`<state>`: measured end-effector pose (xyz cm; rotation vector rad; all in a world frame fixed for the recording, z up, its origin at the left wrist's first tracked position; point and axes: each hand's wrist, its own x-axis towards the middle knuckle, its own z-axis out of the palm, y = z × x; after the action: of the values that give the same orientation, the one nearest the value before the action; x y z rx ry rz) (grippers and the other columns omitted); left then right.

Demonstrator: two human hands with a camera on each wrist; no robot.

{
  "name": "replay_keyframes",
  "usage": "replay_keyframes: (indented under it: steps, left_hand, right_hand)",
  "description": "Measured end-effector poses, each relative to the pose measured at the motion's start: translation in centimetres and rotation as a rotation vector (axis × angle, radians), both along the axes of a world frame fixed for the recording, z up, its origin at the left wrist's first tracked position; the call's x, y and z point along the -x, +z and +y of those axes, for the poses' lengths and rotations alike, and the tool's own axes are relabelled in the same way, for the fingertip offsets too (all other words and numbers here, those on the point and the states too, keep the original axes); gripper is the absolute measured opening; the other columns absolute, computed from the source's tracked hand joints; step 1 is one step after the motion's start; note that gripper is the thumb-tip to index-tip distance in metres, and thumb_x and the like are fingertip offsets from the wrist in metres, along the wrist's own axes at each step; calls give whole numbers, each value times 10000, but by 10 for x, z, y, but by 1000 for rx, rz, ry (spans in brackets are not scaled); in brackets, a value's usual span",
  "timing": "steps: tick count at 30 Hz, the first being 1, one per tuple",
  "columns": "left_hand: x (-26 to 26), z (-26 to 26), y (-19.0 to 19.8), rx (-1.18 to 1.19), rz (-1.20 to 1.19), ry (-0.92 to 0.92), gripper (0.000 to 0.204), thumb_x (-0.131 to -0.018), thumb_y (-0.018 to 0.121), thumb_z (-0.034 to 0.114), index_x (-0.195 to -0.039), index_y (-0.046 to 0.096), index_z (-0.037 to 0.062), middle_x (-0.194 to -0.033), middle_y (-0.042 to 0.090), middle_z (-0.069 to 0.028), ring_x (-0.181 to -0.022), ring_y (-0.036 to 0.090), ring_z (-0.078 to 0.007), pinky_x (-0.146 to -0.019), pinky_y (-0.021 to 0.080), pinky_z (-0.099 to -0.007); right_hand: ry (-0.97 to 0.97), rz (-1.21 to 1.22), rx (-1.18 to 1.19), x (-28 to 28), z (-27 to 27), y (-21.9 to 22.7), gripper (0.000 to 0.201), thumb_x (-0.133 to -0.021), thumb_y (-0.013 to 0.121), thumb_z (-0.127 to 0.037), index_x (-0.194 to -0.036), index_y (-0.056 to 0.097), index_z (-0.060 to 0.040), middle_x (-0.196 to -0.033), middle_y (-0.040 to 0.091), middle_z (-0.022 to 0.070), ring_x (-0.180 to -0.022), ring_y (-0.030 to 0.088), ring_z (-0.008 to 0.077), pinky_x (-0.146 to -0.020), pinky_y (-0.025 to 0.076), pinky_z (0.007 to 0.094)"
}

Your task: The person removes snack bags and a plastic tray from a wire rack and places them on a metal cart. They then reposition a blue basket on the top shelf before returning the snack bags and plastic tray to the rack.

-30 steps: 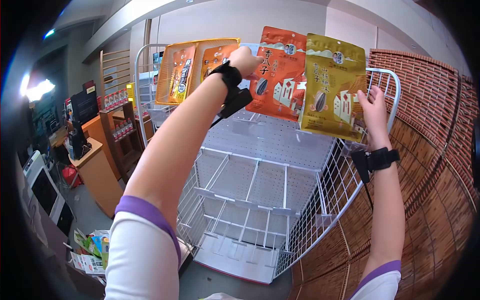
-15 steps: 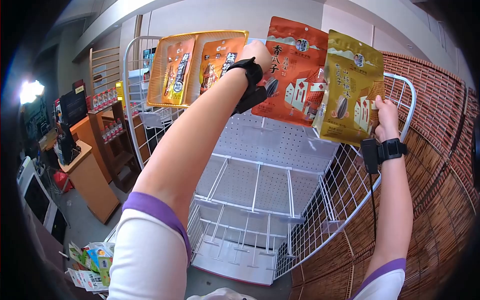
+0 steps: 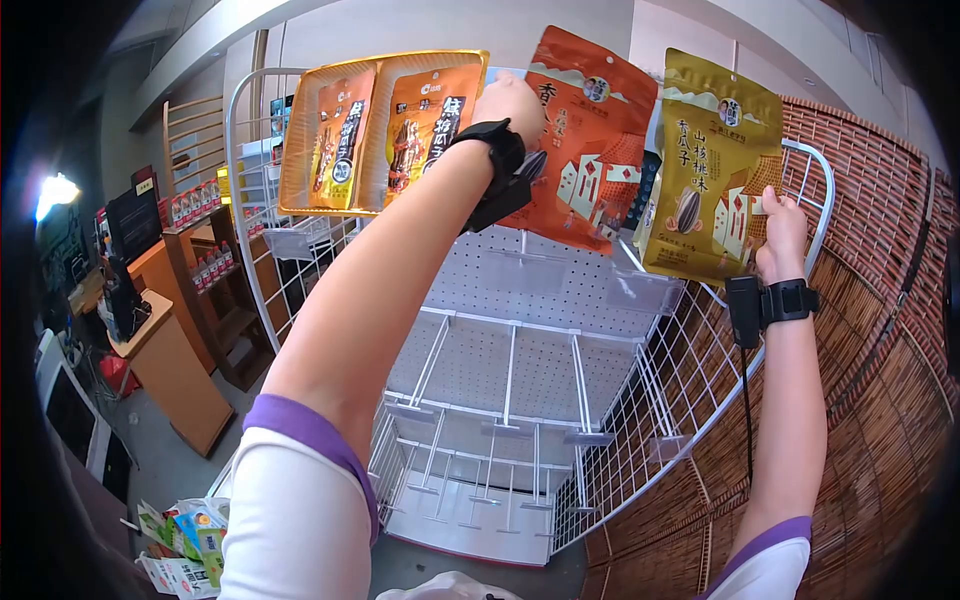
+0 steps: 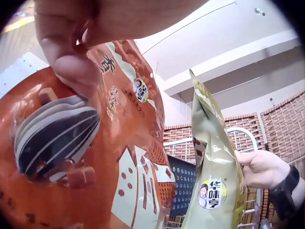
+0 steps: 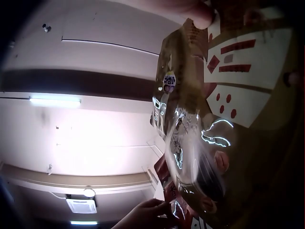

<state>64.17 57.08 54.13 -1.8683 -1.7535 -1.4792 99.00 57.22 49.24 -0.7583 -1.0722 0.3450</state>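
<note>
My left hand pinches the left edge of an orange-red bag of sunflower seeds, thumb on its front in the left wrist view. To the right, my right hand grips the right edge of an olive-gold bag of sunflower seeds, its thumb over the front. Both bags stand upright at the top of a white wire rack, with a narrow gap between them. From the left wrist view, the side of the olive-gold bag shows. Left of my left hand is a golden plastic tray with two orange pouches.
Below are the rack's lower tiers with thin wire dividers and clear label holders. A woven screen stands close on the right. At the left are a wooden counter and a shelf of small bottles. Colourful packets lie at lower left.
The olive-gold bag has shifted right, away from the orange-red bag, and a gap has opened between them. My right hand has closed around its right edge. The left hand keeps its hold.
</note>
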Motion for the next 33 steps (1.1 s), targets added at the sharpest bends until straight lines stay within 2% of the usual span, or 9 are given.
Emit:
replay_keyframes:
  steps: [6,11,15,19,21,26,29,30,33]
  left_hand:
    - [13,-5,-4,-28,-122,-13,392,-786,584,71,-1089,436,-129,-1045,598,-308,-1020,601,-381,-854,498,-392]
    - [5,-13,-4,-23,97,6,374,-796,553,48,-1084,409,-142,-1028,595,-323,-1006,604,-389,-838,503,-399]
    - [1,-12,-7,-75,89,49,371,-797,545,43,-1079,397,-148,-1008,598,-325,-985,613,-387,-823,511,-390]
    - [7,-19,-13,-101,56,2,334,-806,493,67,-1049,419,-148,-1042,548,-381,-1037,553,-457,-886,463,-440]
    - [10,-17,-12,-84,19,61,342,-803,539,54,-1072,423,-123,-1028,588,-330,-1007,601,-390,-854,497,-402]
    - [19,-9,-11,-18,-38,33,321,-809,511,41,-1075,419,-113,-1061,564,-353,-1038,574,-427,-878,483,-420]
    - [24,-6,-13,-30,-121,-80,313,-810,507,42,-1072,416,-103,-1052,563,-359,-1035,571,-436,-885,476,-429]
    - [23,-5,-16,-76,-30,22,303,-813,500,44,-1068,414,-96,-1044,563,-360,-1030,570,-441,-885,471,-439]
    - [29,4,-18,-51,-108,-61,304,-816,495,44,-1072,413,-98,-1039,561,-363,-1035,566,-440,-887,468,-444]
  right_hand:
    - [61,18,-37,1,2,0,203,-928,547,-189,-908,540,12,-866,571,64,-800,503,145,-771,412,321]
    - [74,62,-65,6,-4,1,184,-933,540,-175,-939,546,9,-893,573,68,-802,511,150,-773,422,329]
    - [89,159,-105,-1,-1,6,174,-935,530,-150,-980,544,18,-903,584,81,-822,543,171,-773,449,350]
    - [102,168,-139,5,3,9,176,-925,547,-141,-950,545,32,-880,588,89,-762,547,168,-725,453,326]
    - [-17,97,-96,4,12,10,172,-915,556,-131,-906,554,41,-845,596,94,-742,553,164,-700,449,316]
    - [-23,168,-93,21,29,19,184,-901,566,-116,-895,567,68,-841,617,138,-702,571,202,-658,457,346]
    - [-258,-18,-60,35,29,25,203,-884,593,-134,-854,582,67,-827,626,161,-683,567,210,-642,448,364]
    - [-325,-41,-69,35,38,27,207,-883,596,-138,-836,582,62,-798,623,152,-672,565,208,-635,446,366]
    - [-315,-4,-56,45,35,24,206,-883,593,-137,-831,574,62,-793,621,148,-668,560,210,-636,447,367]
